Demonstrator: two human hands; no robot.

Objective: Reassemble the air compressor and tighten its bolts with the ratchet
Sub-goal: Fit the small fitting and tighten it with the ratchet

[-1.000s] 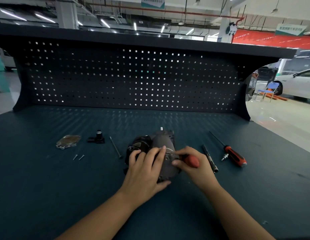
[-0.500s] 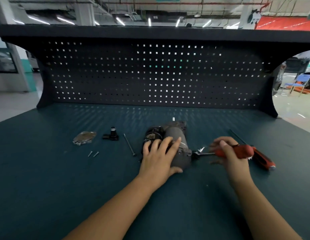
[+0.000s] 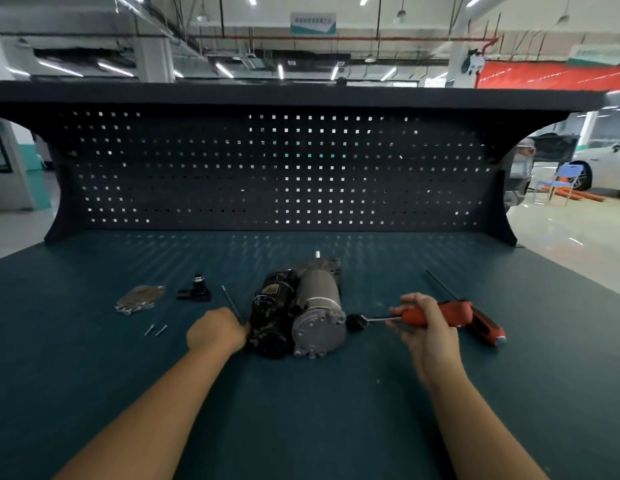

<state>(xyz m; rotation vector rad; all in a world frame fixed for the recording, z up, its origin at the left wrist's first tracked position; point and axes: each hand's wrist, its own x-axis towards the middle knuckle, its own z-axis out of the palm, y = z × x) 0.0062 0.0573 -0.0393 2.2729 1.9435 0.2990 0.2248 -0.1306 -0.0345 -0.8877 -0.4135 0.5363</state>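
Right fingers [image 3: 422,303] curled round ratchet [image 3: 413,317]

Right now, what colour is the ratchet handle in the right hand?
Red. The ratchet handle shows best in the head view.

Left hand [image 3: 216,330] curled knuckles-up; right hand [image 3: 428,329] grips ratchet [image 3: 410,317].

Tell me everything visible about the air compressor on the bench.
The air compressor lies on its side on the teal benchtop, its length pointing away from the camera. It has two joined bodies: a black, cluttered one on the left and a dull grey metal cylinder on the right. The cylinder's round end plate, dotted with small bolt heads or holes, faces the camera. A small white stub pokes from the far end. The left hand is against its black side, and the ratchet head sits beside the grey plate.
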